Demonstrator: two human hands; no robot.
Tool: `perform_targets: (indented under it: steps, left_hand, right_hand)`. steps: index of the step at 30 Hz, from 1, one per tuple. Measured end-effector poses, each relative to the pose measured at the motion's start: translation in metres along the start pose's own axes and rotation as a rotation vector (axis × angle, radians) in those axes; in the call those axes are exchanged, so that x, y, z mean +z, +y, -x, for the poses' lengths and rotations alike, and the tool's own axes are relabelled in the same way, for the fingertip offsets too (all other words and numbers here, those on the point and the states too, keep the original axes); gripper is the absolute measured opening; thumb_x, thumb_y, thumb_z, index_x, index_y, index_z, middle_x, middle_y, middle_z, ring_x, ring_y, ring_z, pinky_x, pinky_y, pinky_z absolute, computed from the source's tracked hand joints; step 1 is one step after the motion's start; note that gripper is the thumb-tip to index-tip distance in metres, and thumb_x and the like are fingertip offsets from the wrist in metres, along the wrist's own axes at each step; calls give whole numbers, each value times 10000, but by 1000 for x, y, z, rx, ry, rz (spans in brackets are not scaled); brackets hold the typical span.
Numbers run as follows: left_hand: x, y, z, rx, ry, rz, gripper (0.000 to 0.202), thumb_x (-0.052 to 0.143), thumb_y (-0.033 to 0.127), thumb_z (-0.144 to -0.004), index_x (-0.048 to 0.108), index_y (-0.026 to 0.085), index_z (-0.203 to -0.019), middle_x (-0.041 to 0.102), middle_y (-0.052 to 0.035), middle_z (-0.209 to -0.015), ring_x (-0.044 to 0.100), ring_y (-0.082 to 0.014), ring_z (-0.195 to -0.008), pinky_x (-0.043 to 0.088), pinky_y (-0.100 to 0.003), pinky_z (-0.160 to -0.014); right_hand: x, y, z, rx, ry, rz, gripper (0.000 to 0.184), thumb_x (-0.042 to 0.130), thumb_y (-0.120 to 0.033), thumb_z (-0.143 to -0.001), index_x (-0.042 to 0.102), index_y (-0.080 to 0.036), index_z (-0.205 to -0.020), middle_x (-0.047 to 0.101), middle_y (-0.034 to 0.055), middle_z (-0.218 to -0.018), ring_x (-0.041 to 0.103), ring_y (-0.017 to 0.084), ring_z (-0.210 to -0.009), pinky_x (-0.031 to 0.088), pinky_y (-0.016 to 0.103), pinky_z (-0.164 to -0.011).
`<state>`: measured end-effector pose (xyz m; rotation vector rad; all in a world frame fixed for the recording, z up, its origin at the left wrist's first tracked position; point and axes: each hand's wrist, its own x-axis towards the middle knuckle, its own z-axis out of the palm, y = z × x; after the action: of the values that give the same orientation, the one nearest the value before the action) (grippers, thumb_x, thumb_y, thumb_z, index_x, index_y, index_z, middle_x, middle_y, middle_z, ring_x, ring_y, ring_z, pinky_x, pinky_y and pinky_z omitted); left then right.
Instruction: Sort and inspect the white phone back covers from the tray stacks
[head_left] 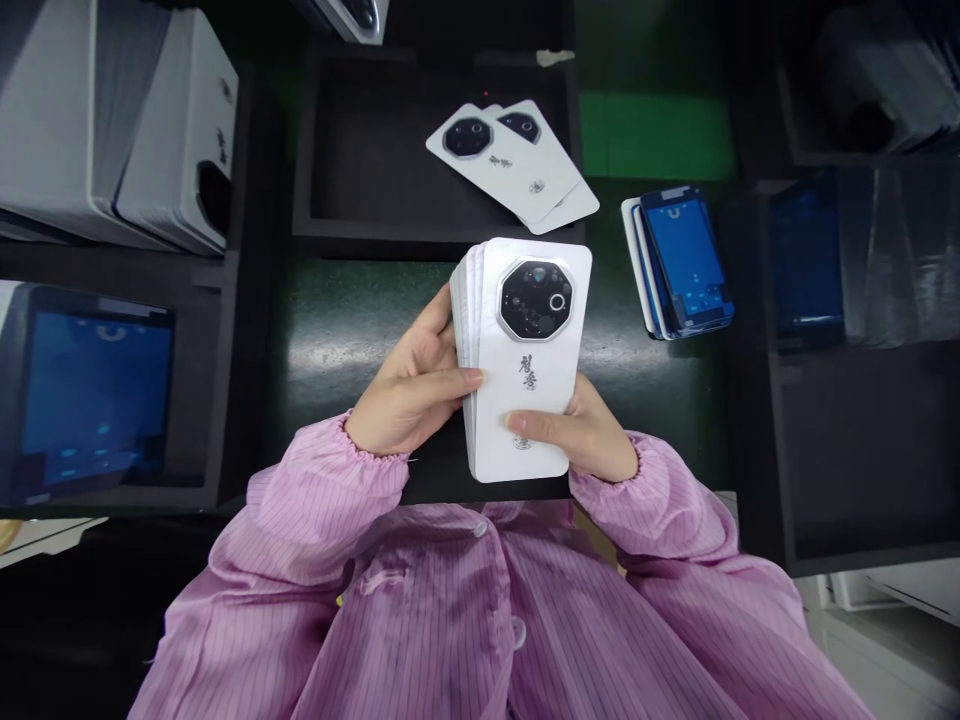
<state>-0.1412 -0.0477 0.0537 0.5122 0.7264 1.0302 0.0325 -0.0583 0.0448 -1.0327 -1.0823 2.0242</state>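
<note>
Head view looks down at two hands holding a stack of white phone backs (525, 370) in the middle of the frame, above the dark green table (337, 320). The left hand (409, 395) wraps around the left edge of the stack, with its thumb lying flat across the top cover. The right hand (589, 435) cups the lower right corner, and its thumb presses on the bottom of the top cover. Both hands are closed around the stack, so the thin covers stay lined up and do not slide apart. The stack is tipped up toward the face, so the black camera ring on the top cover is easy to see.

Higher up in the frame, two more white covers (517, 165) lie fanned on the edge of a black tray (360, 230), well apart from the hands. To the right of the stack, a small pile of blue film sheets (682, 260) rests flat on the table, close enough to reach. More white parts (150, 130) stand in rows at the upper left. A dark bin with blue pieces (82, 390) sits at the left side. Pink striped sleeves (330, 490) cover both arms.
</note>
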Motion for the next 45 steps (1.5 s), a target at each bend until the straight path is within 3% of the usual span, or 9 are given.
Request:
perform_targets:
  steps: [6, 14, 20, 29, 45]
  left_hand:
    - [-3, -1, 0, 51, -11, -115, 762, 746, 143, -684, 425, 313, -1354, 620, -26, -1220, 514, -299, -1241, 489, -441, -980]
    - [-5, -2, 1, 41, -106, -123, 794, 713, 205, -742, 314, 320, -1420, 560, -45, -1319, 465, -296, -1284, 426, -447, -1049]
    - [-6, -2, 1, 46, -113, -107, 796, 704, 202, -748, 305, 317, -1427, 554, -56, -1323, 469, -305, -1277, 433, -453, -1035]
    - [-6, -1, 0, 23, -129, -18, 774, 634, 130, -745, 308, 320, -1422, 539, -39, -1332, 496, -290, -1240, 472, -416, -972]
    - [-4, 1, 2, 41, -130, 50, 891, 521, 28, -610, 304, 308, -1428, 557, -13, -1292, 500, -268, -1215, 381, -431, -1037]
  right_hand:
    - [-1, 0, 0, -2, -9, -19, 275, 750, -255, -718, 653, -208, -971, 713, 8, -899, 691, 202, -818, 590, 320, -681]
    - [-2, 1, -1, 1, -36, -46, 295, 745, -233, -718, 637, -184, -989, 717, 38, -950, 691, 216, -849, 592, 351, -718]
    - [-5, -1, -2, 18, -64, -32, 317, 746, -204, -713, 641, -192, -1012, 717, 35, -986, 683, 228, -917, 579, 386, -798]
    - [-6, -1, -2, -4, -81, -9, 342, 738, -179, -721, 645, -205, -1048, 719, 32, -1008, 677, 227, -958, 563, 394, -845]
    - [-7, 1, -2, -39, -50, 94, 366, 760, -212, -707, 644, -200, -1054, 719, 40, -997, 688, 218, -899, 583, 377, -794]
